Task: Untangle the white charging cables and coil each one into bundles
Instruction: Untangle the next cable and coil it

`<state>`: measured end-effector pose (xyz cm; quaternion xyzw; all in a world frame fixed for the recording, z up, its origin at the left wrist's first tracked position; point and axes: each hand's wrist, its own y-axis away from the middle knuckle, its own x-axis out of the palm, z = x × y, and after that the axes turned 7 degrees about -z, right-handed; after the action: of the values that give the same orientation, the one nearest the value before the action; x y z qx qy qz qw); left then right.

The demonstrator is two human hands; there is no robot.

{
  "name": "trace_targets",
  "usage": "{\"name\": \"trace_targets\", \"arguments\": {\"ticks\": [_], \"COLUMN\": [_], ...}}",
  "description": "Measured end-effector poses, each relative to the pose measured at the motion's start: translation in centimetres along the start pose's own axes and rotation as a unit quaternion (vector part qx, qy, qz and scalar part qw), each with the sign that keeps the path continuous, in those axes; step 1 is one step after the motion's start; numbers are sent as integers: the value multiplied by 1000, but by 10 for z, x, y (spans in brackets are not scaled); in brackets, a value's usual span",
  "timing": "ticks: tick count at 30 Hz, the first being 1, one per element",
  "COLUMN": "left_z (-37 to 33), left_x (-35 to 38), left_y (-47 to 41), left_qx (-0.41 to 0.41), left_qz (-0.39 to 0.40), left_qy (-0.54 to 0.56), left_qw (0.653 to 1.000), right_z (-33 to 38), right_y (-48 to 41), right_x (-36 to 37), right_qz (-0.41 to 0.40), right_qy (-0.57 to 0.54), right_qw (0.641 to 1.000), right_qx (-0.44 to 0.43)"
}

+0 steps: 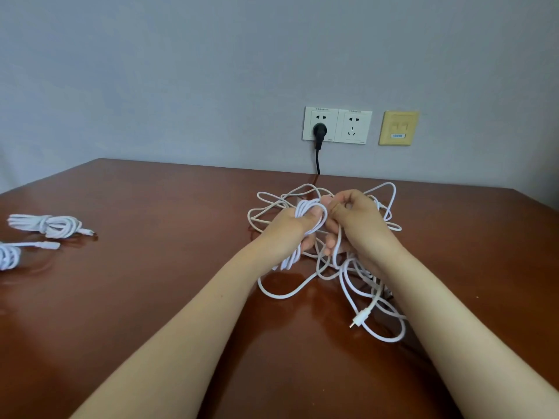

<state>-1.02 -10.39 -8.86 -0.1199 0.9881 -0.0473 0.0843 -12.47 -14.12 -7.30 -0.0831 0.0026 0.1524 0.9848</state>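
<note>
A tangle of white charging cables (329, 270) lies on the brown table (151, 297), right of centre. My left hand (290, 228) grips a coil of white cable (311, 213) whose loops wrap over its fingers and hang below it. My right hand (354, 219) is just beside it, fingers curled, pinching a strand that runs down into the tangle. A loose cable end with a plug (360, 319) lies near my right forearm. Two finished bundles rest at the far left: one (48, 225) further back, one (12, 254) cut off by the frame edge.
On the wall behind the table are two white power sockets (337, 124), one with a black plug and cord (318, 137) dropping behind the table edge, and a yellow network socket (398, 127). Bare tabletop stretches between the bundles and the tangle.
</note>
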Motion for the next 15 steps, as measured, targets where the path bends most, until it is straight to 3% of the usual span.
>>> {"name": "trace_targets", "arguments": {"ticks": [4, 9, 15], "left_z": [2, -1, -5], "left_x": [-1, -1, 3], "left_y": [-7, -9, -4], "left_qx": [-23, -64, 5], "left_qz": [-75, -136, -128], "left_qy": [60, 91, 51], "left_qw": [995, 984, 991], "right_z": [6, 5, 0], "right_y": [2, 6, 4], "right_x": [1, 7, 8], "right_qz": [55, 60, 67], "right_qy": [-84, -77, -37], "right_qw": [993, 995, 997], "right_qx": [54, -23, 0]}}
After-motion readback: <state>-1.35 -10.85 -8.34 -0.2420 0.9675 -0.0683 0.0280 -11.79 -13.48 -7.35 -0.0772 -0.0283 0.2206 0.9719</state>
